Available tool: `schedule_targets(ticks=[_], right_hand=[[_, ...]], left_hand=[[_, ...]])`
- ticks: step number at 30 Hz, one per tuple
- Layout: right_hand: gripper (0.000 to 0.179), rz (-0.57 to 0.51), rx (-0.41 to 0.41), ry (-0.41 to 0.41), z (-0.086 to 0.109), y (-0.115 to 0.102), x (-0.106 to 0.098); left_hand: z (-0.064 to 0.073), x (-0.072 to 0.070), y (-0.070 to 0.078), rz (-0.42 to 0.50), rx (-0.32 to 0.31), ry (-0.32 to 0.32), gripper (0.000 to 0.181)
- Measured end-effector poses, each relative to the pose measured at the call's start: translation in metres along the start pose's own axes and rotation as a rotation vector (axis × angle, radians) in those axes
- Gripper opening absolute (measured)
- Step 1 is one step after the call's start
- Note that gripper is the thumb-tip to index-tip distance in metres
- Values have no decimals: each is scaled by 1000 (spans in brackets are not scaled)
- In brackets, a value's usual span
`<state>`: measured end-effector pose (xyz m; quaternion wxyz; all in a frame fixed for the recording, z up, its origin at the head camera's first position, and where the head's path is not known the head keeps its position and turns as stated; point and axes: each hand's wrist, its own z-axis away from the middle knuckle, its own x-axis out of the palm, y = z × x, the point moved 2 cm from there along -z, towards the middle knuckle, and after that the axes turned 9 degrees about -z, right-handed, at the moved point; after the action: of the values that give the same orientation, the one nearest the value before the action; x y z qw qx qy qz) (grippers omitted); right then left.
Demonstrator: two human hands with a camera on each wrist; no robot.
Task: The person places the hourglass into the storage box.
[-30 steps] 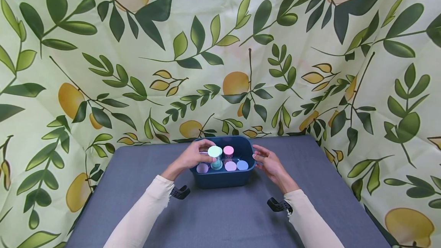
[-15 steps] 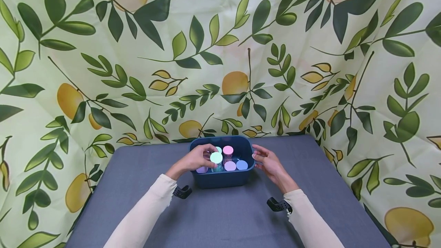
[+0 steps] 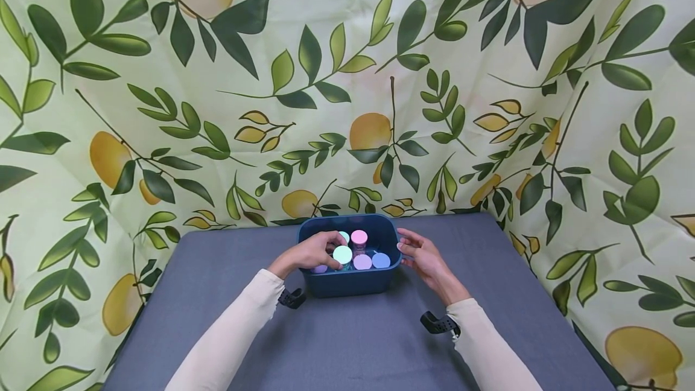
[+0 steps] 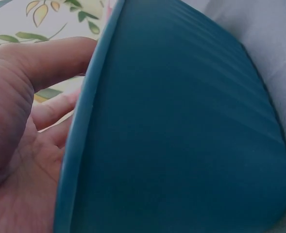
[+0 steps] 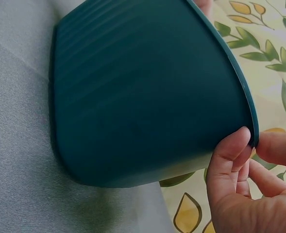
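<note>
A dark blue plastic bin (image 3: 350, 284) stands near the back of the table with several small lidded jars in it. My left hand (image 3: 311, 251) reaches over its front left rim and grips a clear jar with a mint-green lid (image 3: 342, 254), low among the others. In the left wrist view the bin's wall (image 4: 181, 126) hides this jar and the fingertips. My right hand (image 3: 427, 259) holds the bin's right end, thumb on the outer wall and a finger at the rim (image 5: 252, 111). Around the held jar are a pink-lidded jar (image 3: 359, 238), a pale pink lid (image 3: 362, 262) and a blue lid (image 3: 381, 260).
Another mint-green lid (image 3: 344, 236) shows behind the left fingers, and a purple lid (image 3: 319, 268) partly below that hand. A grey cloth covers the table (image 3: 358, 343). Behind it hangs a lemon-print curtain (image 3: 326, 155) close to the bin's back.
My left hand has moved slightly right and down, lowering the mint-lidded jar into the bin's front row. A second mint lid behind has come into view. My right hand has stayed at the rim.
</note>
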<state>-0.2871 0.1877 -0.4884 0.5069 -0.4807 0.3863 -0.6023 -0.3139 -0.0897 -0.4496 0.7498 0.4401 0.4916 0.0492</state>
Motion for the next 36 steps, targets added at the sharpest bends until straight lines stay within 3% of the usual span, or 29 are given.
schedule_targets(ticks=[8,19,36], right_hand=[[47,7,-6,-1,1,0,0],[47,14,0,9,1,0,0],[47,9,-5,15,1,2,1]], left_hand=[[-7,3,-3,-39,20,-79,39],[-10,6,-6,-69,-53,-144,35],[-14,10,-11,-115,-66,-163,30]])
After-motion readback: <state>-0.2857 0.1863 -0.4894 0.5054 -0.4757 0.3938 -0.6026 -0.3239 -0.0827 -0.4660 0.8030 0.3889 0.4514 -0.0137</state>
